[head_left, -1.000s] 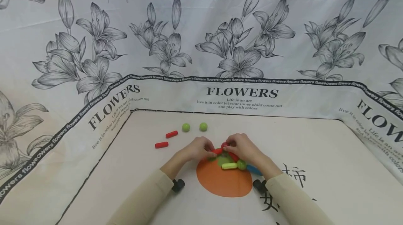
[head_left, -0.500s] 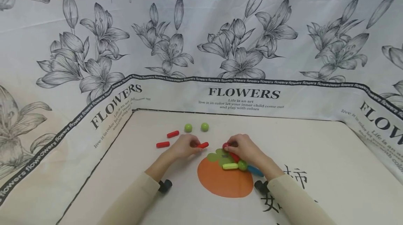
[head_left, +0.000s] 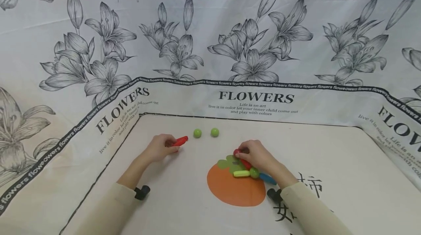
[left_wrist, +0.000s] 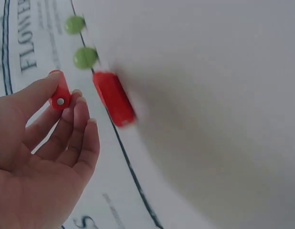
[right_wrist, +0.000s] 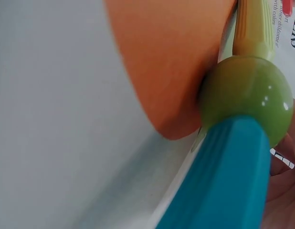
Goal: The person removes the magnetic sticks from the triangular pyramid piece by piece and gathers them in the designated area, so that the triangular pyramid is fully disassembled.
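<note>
My left hand (head_left: 160, 148) is at the table's left side and pinches a red rod (left_wrist: 60, 98) with a hole in its end, between thumb and fingers. Beside it in the left wrist view, another red rod (left_wrist: 114, 99) lies on the table. My right hand (head_left: 258, 154) holds a joined piece by its red ball (head_left: 237, 152). From that ball a red rod (head_left: 245, 163) leads to a green ball (head_left: 254, 173), which also bears a yellow-green rod (head_left: 241, 174) and a blue rod (head_left: 267, 178). The right wrist view shows the blue rod up close; the right fingers are mostly hidden there.
Two loose green balls (head_left: 197, 133) stand toward the back of the white table cover (head_left: 184, 191). An orange persimmon print (head_left: 235, 189) lies under the joined piece, with black characters (head_left: 310, 184) to its right. A flower-printed cloth (head_left: 177, 56) rises behind and at the sides.
My left hand has moved away from the joined piece, leftward to the loose red rods, with a red rod in its grip. The right hand has stayed on the joined piece.
</note>
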A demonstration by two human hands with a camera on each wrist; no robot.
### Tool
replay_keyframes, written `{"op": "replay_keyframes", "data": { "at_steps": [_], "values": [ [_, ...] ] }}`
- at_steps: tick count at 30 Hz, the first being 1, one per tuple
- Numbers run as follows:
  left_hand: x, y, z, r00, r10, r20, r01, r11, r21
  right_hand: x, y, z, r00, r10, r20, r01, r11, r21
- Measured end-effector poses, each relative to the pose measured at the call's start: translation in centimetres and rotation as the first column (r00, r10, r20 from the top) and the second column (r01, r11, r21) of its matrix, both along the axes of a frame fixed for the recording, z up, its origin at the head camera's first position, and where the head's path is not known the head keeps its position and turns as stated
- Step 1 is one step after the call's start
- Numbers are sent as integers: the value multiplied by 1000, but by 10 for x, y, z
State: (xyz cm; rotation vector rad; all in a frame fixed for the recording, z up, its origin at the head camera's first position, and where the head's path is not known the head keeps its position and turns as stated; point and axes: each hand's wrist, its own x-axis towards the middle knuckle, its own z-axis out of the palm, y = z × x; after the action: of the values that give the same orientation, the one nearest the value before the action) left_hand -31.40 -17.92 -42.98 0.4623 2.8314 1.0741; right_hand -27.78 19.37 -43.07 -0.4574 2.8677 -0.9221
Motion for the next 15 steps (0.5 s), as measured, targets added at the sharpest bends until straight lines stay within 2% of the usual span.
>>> {"op": "replay_keyframes", "data": {
  "at_steps": [6, 10, 15],
  "values": [
    [-13, -27, -9, 989, 140, 48, -138, 990, -38, 1, 1, 0, 1000, 10, -23, -10, 1000, 10],
    [-21, -31, -13, 977, 195, 88, -188, 979, -76, 1, 2, -1, 1000, 11, -24, -11, 1000, 12],
    [-29, -27, -12, 958, 252, 138, -240, 966, -96, 0, 0, 0, 1000, 19, -23, -19, 1000, 4]
  ]
}}
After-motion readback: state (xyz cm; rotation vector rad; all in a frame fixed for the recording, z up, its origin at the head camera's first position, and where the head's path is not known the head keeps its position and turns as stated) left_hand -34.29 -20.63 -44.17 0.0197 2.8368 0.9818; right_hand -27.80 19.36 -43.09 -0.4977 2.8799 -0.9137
